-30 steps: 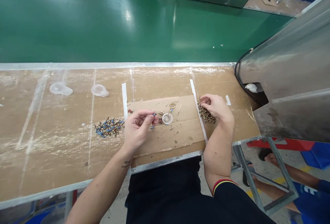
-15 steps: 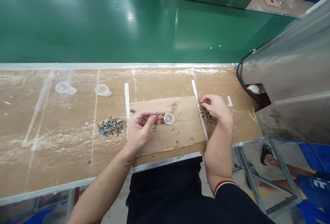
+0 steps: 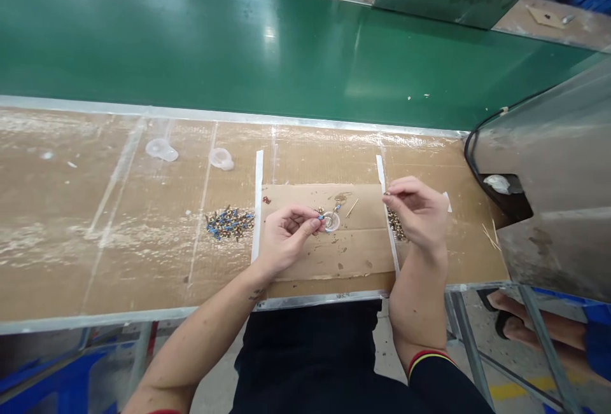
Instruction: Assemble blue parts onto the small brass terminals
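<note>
My left hand [image 3: 286,239] is closed in a pinch on a small blue part [image 3: 321,217], held over the cardboard sheet [image 3: 334,258] just left of a small clear round dish [image 3: 337,222]. A thin stick with a blue piece [image 3: 338,207] leans in the dish. My right hand [image 3: 417,210] pinches a small brass-coloured piece [image 3: 387,193], mostly hidden by the fingertips. Below it lies a pile of small brass pieces [image 3: 396,226], partly covered by the hand. Left of my left hand is a heap of blue-and-brass parts [image 3: 229,223].
Two translucent plastic cups [image 3: 161,149] lie at the back left. A wooden stick [image 3: 352,208] and dark red bits [image 3: 266,200] are on the cardboard. Beyond the table runs a green belt [image 3: 191,51]. A metal housing [image 3: 563,166] with a black cable stands at right.
My right hand has lifted off the brass pile with a small piece between its fingertips. My left hand keeps its pinch near the dish. The whole view has shifted with the head.
</note>
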A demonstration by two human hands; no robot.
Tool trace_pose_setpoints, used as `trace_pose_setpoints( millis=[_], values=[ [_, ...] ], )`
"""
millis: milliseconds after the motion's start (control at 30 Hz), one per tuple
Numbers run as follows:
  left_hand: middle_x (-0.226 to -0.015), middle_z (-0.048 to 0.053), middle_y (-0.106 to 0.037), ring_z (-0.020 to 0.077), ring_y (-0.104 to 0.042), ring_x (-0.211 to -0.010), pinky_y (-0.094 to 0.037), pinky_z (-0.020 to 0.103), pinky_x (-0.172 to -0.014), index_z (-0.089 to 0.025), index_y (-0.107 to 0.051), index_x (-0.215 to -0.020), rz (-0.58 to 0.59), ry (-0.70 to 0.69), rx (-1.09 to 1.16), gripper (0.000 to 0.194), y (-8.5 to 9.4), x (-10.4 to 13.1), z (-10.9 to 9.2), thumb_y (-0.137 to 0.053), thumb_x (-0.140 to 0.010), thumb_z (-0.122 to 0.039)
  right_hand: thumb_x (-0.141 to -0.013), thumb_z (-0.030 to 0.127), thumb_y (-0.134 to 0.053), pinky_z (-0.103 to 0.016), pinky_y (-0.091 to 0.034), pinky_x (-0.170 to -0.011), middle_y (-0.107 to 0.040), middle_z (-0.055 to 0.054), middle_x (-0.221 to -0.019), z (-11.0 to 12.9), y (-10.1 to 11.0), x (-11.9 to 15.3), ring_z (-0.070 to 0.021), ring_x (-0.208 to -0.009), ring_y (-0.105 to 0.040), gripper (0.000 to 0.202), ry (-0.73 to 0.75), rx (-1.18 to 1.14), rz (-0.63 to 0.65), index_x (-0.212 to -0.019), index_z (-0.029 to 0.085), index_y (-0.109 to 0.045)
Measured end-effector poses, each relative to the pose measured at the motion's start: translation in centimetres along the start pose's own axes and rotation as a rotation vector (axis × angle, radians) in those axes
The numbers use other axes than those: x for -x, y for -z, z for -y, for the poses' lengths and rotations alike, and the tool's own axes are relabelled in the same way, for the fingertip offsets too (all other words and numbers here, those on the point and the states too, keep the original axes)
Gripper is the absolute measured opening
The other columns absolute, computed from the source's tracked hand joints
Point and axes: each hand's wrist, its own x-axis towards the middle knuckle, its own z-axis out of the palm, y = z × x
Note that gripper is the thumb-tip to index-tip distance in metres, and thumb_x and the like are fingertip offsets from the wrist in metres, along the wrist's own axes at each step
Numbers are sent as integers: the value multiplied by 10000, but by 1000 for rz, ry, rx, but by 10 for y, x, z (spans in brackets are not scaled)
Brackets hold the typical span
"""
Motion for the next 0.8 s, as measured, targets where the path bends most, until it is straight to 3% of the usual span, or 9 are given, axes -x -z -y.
trace_pose_setpoints(
  millis=[100, 233, 500, 800],
  values=[
    [-789, 85, -769, 156, -740, -679, -612, 232, -597, -157, -723, -801, 34, -58, 6, 265, -2, 1, 1, -827, -798, -400, -841, 269, -755, -310, -545, -599, -715, -22, -792, 21, -28, 10, -168, -720, -653, 39, 45, -187, 102, -833, 258, -718],
    [-834, 87, -765, 146, -732, -738, -614, 230, -645, -164, -734, -807, 42, -129, 24, 215, -3, 2, 1, -816, -821, -362, -854, 251, -770, -301, -552, -589, -731, -8, -794, 31, -51, 20, -147, -672, -654, 46, 60, -329, 175, -882, 263, -736],
    [-822, 72, -761, 155, -744, -752, -620, 237, -654, -177, -736, -800, 2, -180, -4, 207, -3, 4, 0, -824, -810, -363, -868, 234, -744, -330, -590, -642, -770, -21, -811, 30, -57, 24, -175, -724, -711, 38, 39, -303, 211, -891, 258, -763],
    [-809, 71, -770, 169, -750, -778, -632, 269, -697, -184, -735, -808, 58, -253, -69, 120, -1, 4, 0, -780, -852, -286, -833, 212, -766, -319, -610, -645, -780, -23, -800, 28, -62, 26, -178, -723, -728, 42, 12, -320, 228, -841, 253, -763]
  ],
)
